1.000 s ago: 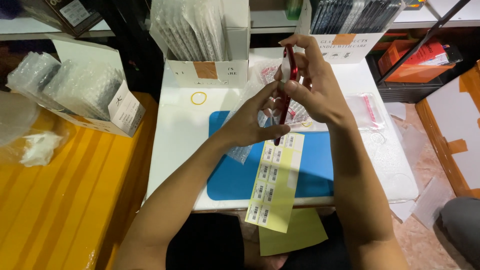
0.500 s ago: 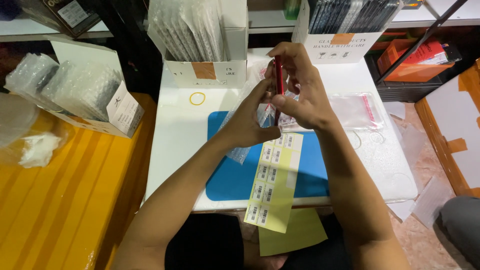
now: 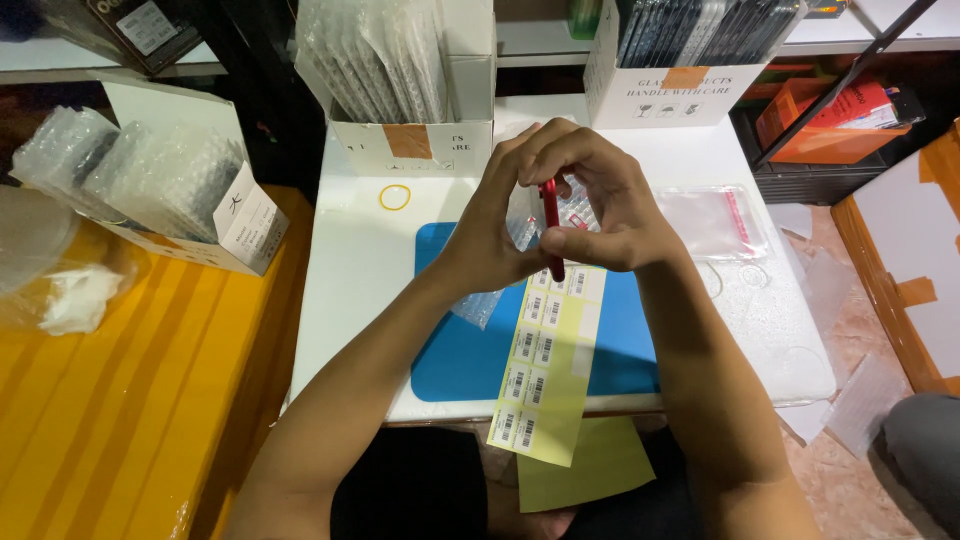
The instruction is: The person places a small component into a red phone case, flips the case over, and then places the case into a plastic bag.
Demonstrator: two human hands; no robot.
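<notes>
Together, both hands meet above the white table (image 3: pixel 350 300), over the far edge of the blue mat (image 3: pixel 470 350); the left hand (image 3: pixel 500 225) and the right hand (image 3: pixel 610 215) have their fingers curled and pinched on a slim red object (image 3: pixel 550 225), held upright on edge between them; what kind of object it is cannot be told; a piece of clear bubble wrap (image 3: pixel 480 305) hangs below the left hand, touching the mat; a yellow sheet of barcode stickers (image 3: pixel 545 365) lies across the mat and hangs over the near edge of the table; a yellow rubber band (image 3: pixel 394 197) lies on the table just beyond the mat; a clear plastic bag with a red strip (image 3: pixel 715 220) lies to the right of the hands; a cardboard box of bubble-wrap pouches (image 3: pixel 410 100) stands at the far side of the table.
</notes>
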